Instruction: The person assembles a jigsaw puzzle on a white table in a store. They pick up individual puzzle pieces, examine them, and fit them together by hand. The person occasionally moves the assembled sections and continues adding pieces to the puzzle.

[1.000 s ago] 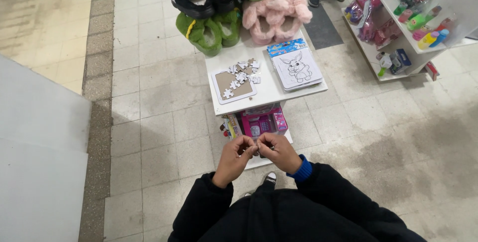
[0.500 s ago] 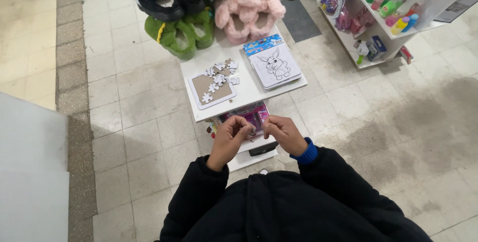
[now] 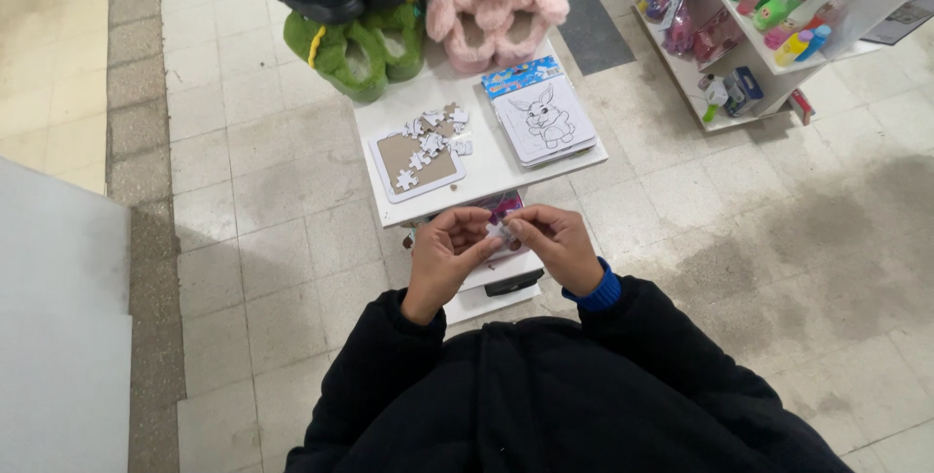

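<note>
fingers (image 3: 484, 236) pinching flat white puzzle piece (image 3: 498, 231) (jagged) | left hand (image 3: 449, 254) | right hand (image 3: 556, 244)

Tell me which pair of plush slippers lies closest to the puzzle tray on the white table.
The green slippers: they sit just beyond the puzzle tray, while the pink slippers lie farther right.

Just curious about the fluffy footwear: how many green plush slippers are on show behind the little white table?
2: one green slipper at the left and another right beside it, in front of the black-and-white ones. More green shows at the top edge, possibly others.
</note>
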